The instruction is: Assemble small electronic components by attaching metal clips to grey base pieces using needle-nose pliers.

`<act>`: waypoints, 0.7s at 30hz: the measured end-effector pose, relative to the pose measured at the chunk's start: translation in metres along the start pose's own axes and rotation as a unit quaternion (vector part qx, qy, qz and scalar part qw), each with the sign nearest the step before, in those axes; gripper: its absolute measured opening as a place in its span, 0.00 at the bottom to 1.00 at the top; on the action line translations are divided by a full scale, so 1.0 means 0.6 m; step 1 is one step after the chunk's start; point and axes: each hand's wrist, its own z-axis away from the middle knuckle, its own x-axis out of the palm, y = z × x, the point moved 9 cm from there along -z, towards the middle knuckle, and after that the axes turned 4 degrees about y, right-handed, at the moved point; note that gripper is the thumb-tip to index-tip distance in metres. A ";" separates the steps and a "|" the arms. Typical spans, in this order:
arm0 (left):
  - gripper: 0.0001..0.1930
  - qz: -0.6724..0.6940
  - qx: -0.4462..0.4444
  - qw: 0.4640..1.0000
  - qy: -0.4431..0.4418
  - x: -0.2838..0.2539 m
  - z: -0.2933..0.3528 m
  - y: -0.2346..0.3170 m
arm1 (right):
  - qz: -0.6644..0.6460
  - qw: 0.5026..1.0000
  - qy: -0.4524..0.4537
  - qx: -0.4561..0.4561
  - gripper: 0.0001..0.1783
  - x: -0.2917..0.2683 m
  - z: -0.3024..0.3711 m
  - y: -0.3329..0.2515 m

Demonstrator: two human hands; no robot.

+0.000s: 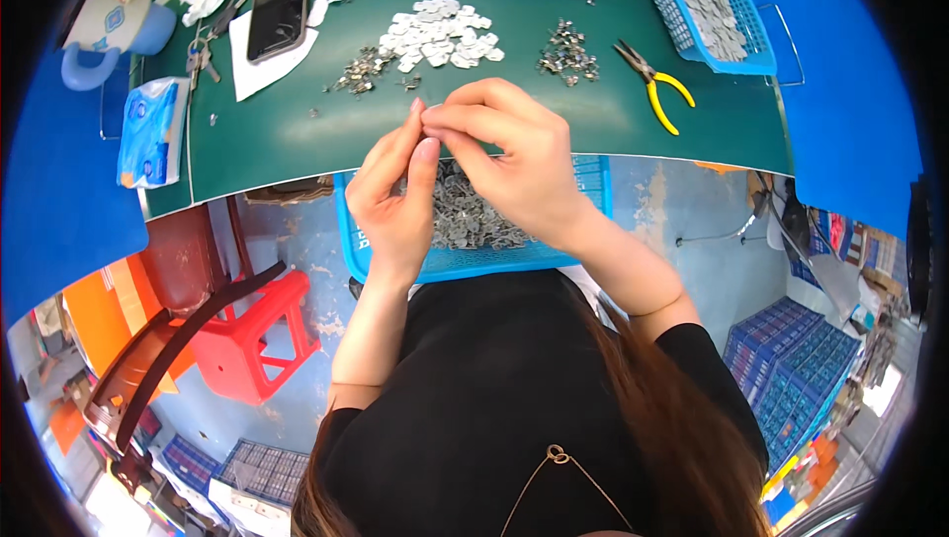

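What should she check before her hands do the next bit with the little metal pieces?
1. Left hand and right hand meet fingertip to fingertip: ok.
2. A small piece pinched between them: cannot tell, the fingers hide it.
3. Blue basket of metal pieces under the hands, to catch drops: ok.
4. Pile of flat silver pieces on the green mat, apart from the small clip heaps: ok.
5. Yellow-handled pliers lying untouched on the mat, right of the hands: ok.
6. Phone lying away from the metal pieces: ok.
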 end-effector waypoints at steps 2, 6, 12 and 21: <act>0.15 0.080 -0.084 0.993 0.013 0.008 0.010 -0.021 | -0.035 0.999 0.020 0.033 0.11 -0.005 0.010 0.018; 0.16 0.293 -0.225 0.929 -0.015 0.038 0.022 -0.061 | 0.009 0.999 0.037 0.001 0.15 -0.020 0.038 0.038; 0.13 0.337 -0.293 0.895 -0.025 0.061 0.043 -0.092 | -0.009 1.000 -0.013 -0.007 0.19 -0.035 0.068 0.042; 0.12 0.286 -0.286 0.913 -0.050 0.078 0.039 -0.080 | 0.309 0.947 0.077 0.039 0.06 -0.153 0.033 0.132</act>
